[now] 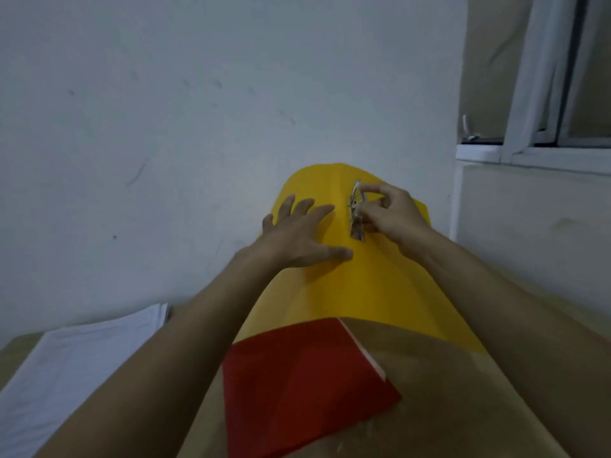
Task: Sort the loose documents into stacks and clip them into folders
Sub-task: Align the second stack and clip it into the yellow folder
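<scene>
Head view: your two hands work on the open yellow folder point(357, 285), which lies flat on the bench point(429, 391) and reaches from near your body away to the wall point(165, 127). Your left hand point(302, 234) is open, fingers spread and palm down on the folder's left half, apparently pinning it in place; it grips nothing. Your right hand point(391, 213) is closed in a pinch on the metal clip point(356, 213), thumb and fingertips at its upper, raised end. The clip's long axis runs away from you, roughly along the folder's midline, with its lower end flat against the yellow sheet; whether the lever is fully up cannot be told through the blur. The clip sits between your hands, touching the right and just beside the left, so the right hand is the one placed to work it. The paper stack point(66, 375) lies at the bench's left edge, well apart from both hands and nearer your left arm. The red folder point(297, 385) lies closed, close to your body, its far corner overlapping the yellow one's near edge. No sheets show in the yellow folder, so by judgement the step in hand is opening the clip, and the paper must next come across from the left.
</scene>
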